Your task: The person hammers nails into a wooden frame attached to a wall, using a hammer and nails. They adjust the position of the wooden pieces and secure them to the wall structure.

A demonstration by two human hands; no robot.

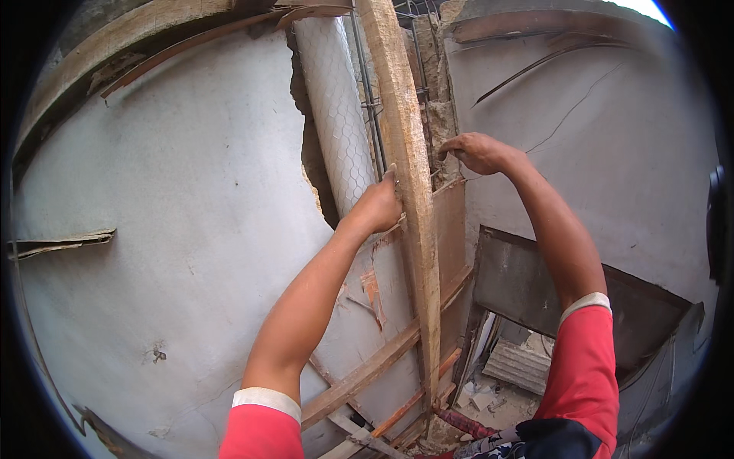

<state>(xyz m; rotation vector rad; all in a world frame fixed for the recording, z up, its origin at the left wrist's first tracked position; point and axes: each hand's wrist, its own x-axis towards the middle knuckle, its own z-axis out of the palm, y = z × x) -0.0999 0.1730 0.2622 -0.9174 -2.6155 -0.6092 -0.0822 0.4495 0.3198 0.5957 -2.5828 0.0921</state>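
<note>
My left hand [377,204] is closed against the left edge of a long, rough wooden post [409,138], with its thumb pointing up. What its fingers hold, if anything, is hidden. On the post's other side, my right hand [479,153] is raised with bent fingers pinched near the broken concrete column [442,122]; anything between them is too small to make out. Thin steel rebar [365,84] runs upright behind the post. A pale pipe wrapped in hexagonal wire mesh [336,107] stands left of the bars, in a jagged wall opening.
Grey plastered walls [191,153] meet around the column. A wooden brace [367,379] slants across below the post. A dark panel [512,275] hangs at lower right, above rubble and a corrugated sheet [518,366]. A splintered strip [65,243] juts out at left.
</note>
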